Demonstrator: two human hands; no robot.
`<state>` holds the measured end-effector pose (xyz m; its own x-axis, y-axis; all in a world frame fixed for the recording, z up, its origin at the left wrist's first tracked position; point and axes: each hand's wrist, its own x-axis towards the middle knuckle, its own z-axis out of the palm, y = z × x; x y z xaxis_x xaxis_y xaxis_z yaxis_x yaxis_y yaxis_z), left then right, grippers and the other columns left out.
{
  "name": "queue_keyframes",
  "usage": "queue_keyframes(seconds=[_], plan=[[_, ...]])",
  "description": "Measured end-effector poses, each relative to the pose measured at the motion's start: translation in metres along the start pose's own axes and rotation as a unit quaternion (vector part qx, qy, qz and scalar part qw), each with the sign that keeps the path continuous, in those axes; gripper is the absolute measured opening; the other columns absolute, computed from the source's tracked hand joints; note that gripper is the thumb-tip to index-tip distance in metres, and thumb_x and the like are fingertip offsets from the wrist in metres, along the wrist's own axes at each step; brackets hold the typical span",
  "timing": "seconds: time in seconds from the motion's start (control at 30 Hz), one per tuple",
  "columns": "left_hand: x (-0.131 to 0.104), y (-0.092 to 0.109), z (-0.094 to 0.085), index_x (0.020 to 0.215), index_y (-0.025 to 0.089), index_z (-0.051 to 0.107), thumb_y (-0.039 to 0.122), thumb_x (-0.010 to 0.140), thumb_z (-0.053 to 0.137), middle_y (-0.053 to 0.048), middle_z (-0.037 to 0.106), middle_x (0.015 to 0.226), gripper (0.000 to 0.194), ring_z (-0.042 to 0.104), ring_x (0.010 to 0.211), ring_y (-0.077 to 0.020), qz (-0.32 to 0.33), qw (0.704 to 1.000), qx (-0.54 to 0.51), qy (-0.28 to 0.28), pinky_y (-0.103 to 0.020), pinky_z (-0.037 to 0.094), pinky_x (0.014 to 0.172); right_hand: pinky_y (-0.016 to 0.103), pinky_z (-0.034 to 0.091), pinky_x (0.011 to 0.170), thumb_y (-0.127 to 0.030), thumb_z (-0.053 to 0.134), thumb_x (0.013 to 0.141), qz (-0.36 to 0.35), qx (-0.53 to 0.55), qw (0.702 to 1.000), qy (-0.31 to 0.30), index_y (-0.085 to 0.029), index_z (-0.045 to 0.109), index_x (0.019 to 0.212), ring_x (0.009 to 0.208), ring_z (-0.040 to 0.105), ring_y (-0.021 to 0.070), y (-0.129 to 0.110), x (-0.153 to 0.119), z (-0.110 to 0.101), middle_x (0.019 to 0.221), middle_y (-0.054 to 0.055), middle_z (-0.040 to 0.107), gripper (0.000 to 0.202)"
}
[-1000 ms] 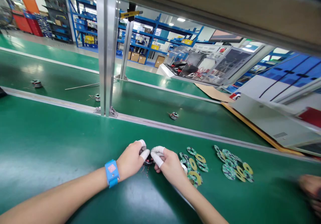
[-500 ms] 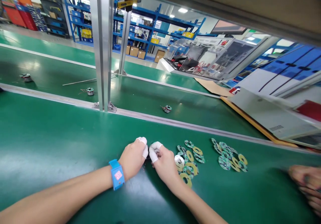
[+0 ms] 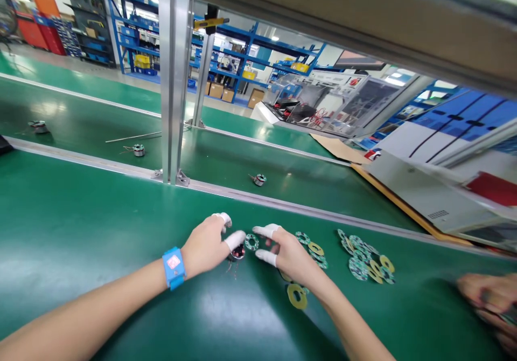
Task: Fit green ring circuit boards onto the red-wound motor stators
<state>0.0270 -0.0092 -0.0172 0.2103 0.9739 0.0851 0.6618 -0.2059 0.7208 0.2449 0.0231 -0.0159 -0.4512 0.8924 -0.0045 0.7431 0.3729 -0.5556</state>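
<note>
Wound coil part (image 3: 237, 252) sits on the green surface (image 3: 81, 226) under the left hand (image 3: 208, 245), pinched between its capped thumb and fingers; dark windings and thin leads show below the thumb, the rest is covered. Half a second ago both hands were pressed together over the part; now the right hand (image 3: 288, 250) has drawn apart to the right, and a green ring board (image 3: 251, 242) shows between the two hands. Right hand is part open, capped forefinger and thumb spread; whether they touch the ring board cannot be told. The ring pile (image 3: 313, 248) is partly hidden by the right hand, with one yellow ring (image 3: 297, 296) beside the wrist; a second pile (image 3: 367, 258) lies further right. Coil units (image 3: 259, 179) on the conveyor belt (image 3: 242, 161) have shifted left. Another person's hands (image 3: 490, 302) are blurred and cut off at the right edge.
</note>
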Motion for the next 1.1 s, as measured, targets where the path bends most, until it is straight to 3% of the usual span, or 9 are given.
queue_keyframes(seconds=[0.1,0.17,0.37,0.5,0.6,0.77,1.1], plan=[[-0.004,0.001,0.005,0.092,0.016,0.056,0.054,0.062,0.070,-0.006,0.058,0.091,0.050,0.053,0.087,-0.0243,0.044,0.995,0.077,-0.038,-0.034,0.043,0.074,0.029,0.049,0.062,-0.021,0.070,0.066,-0.002,-0.044,0.999,-0.014,-0.014,0.061,0.113,0.070,0.055,0.0169,0.004,0.002,0.007,0.091,0.008,0.057,0.048],[-0.005,-0.001,0.009,0.092,0.016,0.059,0.052,0.057,0.075,-0.006,0.059,0.092,0.053,0.052,0.087,-0.0252,0.064,0.990,0.116,-0.054,-0.035,0.043,0.074,0.032,0.049,0.068,-0.021,0.071,0.068,-0.008,-0.078,0.997,-0.008,-0.014,0.063,0.108,0.074,0.055,0.0190,0.006,0.003,0.013,0.090,0.009,0.058,0.042],[-0.003,-0.008,0.015,0.086,0.016,0.062,0.047,0.061,0.077,-0.005,0.061,0.087,0.042,0.053,0.084,-0.0230,0.071,0.985,0.147,-0.061,-0.032,0.043,0.071,0.034,0.049,0.066,-0.026,0.065,0.071,-0.014,-0.088,0.996,0.028,-0.015,0.066,0.095,0.070,0.056,0.0199,0.005,0.005,0.010,0.079,0.007,0.059,0.026],[-0.002,-0.010,0.017,0.084,0.016,0.062,0.049,0.060,0.076,-0.004,0.061,0.085,0.043,0.054,0.082,-0.0225,0.078,0.983,0.160,-0.053,-0.032,0.042,0.069,0.028,0.050,0.054,-0.029,0.059,0.074,-0.013,0.033,0.998,0.050,-0.015,0.065,0.094,0.059,0.054,0.0154,-0.011,0.000,0.008,0.074,0.004,0.056,0.025],[-0.002,-0.010,0.019,0.079,0.016,0.061,0.049,0.061,0.076,-0.004,0.060,0.083,0.040,0.053,0.081,-0.0223,0.083,0.980,0.174,-0.048,-0.032,0.042,0.068,0.025,0.051,0.053,-0.025,0.056,0.074,-0.047,0.082,0.995,0.031,-0.016,0.064,0.095,0.065,0.056,0.0158,-0.026,-0.005,0.017,0.079,0.006,0.057,0.024],[-0.003,-0.011,0.022,0.077,0.016,0.059,0.046,0.064,0.074,-0.004,0.059,0.082,0.036,0.053,0.079,-0.0217,0.087,0.979,0.181,-0.036,-0.032,0.043,0.067,0.028,0.053,0.061,-0.020,0.053,0.078,-0.092,0.037,0.995,0.021,-0.017,0.061,0.103,0.069,0.056,0.0157,-0.036,-0.012,0.029,0.092,0.008,0.060,0.026],[-0.003,-0.014,0.025,0.079,0.016,0.058,0.048,0.064,0.073,-0.005,0.059,0.083,0.039,0.053,0.080,-0.0230,0.091,0.980,0.172,-0.034,-0.033,0.044,0.068,0.032,0.055,0.069,-0.027,0.049,0.086,-0.130,-0.052,0.989,0.047,-0.019,0.058,0.114,0.081,0.062,0.0204,-0.030,-0.017,0.031,0.101,0.012,0.063,0.030]])
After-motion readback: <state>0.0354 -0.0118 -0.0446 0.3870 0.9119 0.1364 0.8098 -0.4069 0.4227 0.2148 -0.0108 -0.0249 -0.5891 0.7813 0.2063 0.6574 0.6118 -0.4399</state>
